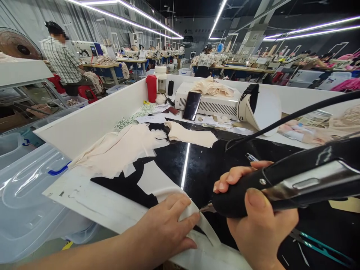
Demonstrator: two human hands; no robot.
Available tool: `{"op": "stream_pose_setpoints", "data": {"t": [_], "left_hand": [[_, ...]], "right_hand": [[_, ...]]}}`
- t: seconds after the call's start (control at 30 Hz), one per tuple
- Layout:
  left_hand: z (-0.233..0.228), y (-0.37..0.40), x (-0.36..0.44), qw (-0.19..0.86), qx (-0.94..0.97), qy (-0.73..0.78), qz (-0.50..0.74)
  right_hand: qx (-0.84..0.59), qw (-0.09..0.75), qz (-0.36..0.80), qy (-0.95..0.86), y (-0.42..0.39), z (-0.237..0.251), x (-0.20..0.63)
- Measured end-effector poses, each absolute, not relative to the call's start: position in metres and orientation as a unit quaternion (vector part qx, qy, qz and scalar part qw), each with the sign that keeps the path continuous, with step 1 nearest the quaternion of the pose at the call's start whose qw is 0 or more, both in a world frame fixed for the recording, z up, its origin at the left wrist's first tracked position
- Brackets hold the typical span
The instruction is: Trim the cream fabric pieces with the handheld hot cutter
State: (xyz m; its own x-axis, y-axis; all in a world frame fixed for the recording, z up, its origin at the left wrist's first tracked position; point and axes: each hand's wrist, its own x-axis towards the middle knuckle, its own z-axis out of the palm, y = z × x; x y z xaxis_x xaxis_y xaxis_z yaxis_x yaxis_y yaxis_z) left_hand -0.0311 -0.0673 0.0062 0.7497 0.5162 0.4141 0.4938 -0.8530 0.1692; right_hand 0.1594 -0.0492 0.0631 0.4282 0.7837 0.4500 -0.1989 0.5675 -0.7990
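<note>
My right hand [261,221] is closed round a black corded handheld tool [281,176] with a bright metal plate on its side. From its rounded front end a thin metal tip [207,208] reaches the edge of a pale fabric piece [157,180]. My left hand [165,225] has its fingers bent over that fabric, holding it against the glossy black work surface [219,161], with the index fingertip close beside the metal tip. Past the left hand, a strip of the fabric runs on toward the table's near edge. The fabric under my fingers is hidden.
Spread cream fabric pieces [120,150] lie left, and a small stack [191,134] farther back. A phone [192,106] leans on a white vented box [208,99]; a red cup [151,88] stands behind. Teal tweezers [320,243] lie right. The cable [295,116] arches across. White boards wall the table.
</note>
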Motion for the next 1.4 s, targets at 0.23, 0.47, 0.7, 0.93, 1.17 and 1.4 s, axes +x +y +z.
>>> {"op": "stream_pose_setpoints", "data": {"t": [0.23, 0.47, 0.7, 0.93, 1.17, 1.4], "left_hand": [[0.004, -0.067, -0.030, 0.022, 0.941, 0.263, 0.214], [0.001, -0.067, -0.030, 0.035, 0.941, 0.262, 0.212], [0.000, -0.067, -0.033, 0.040, 0.937, 0.262, 0.226], [0.003, -0.066, -0.032, 0.055, 0.937, 0.267, 0.219], [0.007, -0.067, -0.034, 0.077, 0.937, 0.266, 0.214], [0.021, -0.051, -0.047, 0.141, 0.933, 0.259, 0.205]], "right_hand": [[-0.324, 0.791, 0.322, -0.407, -0.040, 0.071, 0.155], [-0.319, 0.780, 0.329, -0.426, -0.034, 0.066, 0.151], [-0.333, 0.778, 0.321, -0.425, -0.032, 0.066, 0.150], [-0.326, 0.777, 0.323, -0.432, -0.027, 0.064, 0.147], [-0.331, 0.770, 0.328, -0.437, -0.029, 0.058, 0.147], [-0.337, 0.766, 0.302, -0.456, -0.019, 0.065, 0.157]]}}
